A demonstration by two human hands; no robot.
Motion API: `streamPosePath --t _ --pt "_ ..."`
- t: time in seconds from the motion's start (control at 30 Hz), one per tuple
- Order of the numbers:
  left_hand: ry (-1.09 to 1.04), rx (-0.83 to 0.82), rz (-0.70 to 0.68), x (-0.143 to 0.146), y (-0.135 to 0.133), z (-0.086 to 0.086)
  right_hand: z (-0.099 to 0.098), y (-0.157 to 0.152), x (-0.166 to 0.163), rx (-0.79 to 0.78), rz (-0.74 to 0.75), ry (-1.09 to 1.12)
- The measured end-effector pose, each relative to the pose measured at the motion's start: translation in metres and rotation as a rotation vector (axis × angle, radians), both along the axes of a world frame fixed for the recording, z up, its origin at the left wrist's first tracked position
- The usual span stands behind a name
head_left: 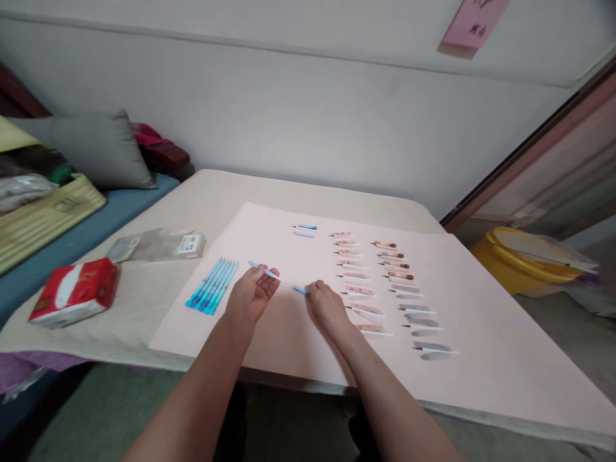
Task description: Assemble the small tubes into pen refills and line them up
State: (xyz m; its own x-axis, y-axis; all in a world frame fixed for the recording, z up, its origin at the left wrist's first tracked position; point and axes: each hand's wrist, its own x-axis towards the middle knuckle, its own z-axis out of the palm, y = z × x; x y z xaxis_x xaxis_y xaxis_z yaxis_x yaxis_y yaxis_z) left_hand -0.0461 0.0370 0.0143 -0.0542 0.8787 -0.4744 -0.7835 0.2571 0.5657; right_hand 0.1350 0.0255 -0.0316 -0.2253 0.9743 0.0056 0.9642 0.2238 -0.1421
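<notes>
Two pen pieces are in hand: the left hand (254,292) pinches a pale-blue barrel (271,274) between thumb and fingers, at ten o'clock from the right hand (326,307), whose fingertips close on a blue piece (300,290). I'd keep both grips light, the narrow white end free. Those right fingers hide part of the blue piece; its details are too small to read.

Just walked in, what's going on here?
A person is handling pen parts over a pink sheet. The left hand holds a pale blue pen piece with a thin white length poking out; the right hand grips a blue pen piece, and the two pieces are apart. Blue pens lie side by side on the left; more pen parts lie in columns on the right.
</notes>
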Motion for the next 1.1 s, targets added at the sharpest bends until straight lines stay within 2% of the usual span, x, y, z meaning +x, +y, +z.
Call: streamPosePath --t 0.1,0.27,0.37,0.6,0.9,1.1 --pt "-0.009 0.005 0.010 -0.002 0.001 -0.003 0.007 -0.002 -0.003 -0.010 -0.013 0.111" --pt "0.009 0.015 0.042 -0.003 0.003 -0.008 0.020 -0.011 -0.007 0.035 0.092 0.484" --pt "0.037 0.024 0.052 -0.002 0.004 -0.009 0.023 -0.015 -0.008 0.046 0.090 0.588" --pt "0.104 -0.016 0.100 -0.007 0.008 -0.009 0.027 -0.018 -0.004 0.075 0.076 0.584" --pt "0.189 0.087 0.014 0.006 0.000 -0.004 0.031 -0.021 -0.007 0.136 0.123 0.578" --pt "0.255 0.066 -0.022 0.010 -0.005 -0.005 0.031 -0.023 -0.011 0.163 0.109 0.561"
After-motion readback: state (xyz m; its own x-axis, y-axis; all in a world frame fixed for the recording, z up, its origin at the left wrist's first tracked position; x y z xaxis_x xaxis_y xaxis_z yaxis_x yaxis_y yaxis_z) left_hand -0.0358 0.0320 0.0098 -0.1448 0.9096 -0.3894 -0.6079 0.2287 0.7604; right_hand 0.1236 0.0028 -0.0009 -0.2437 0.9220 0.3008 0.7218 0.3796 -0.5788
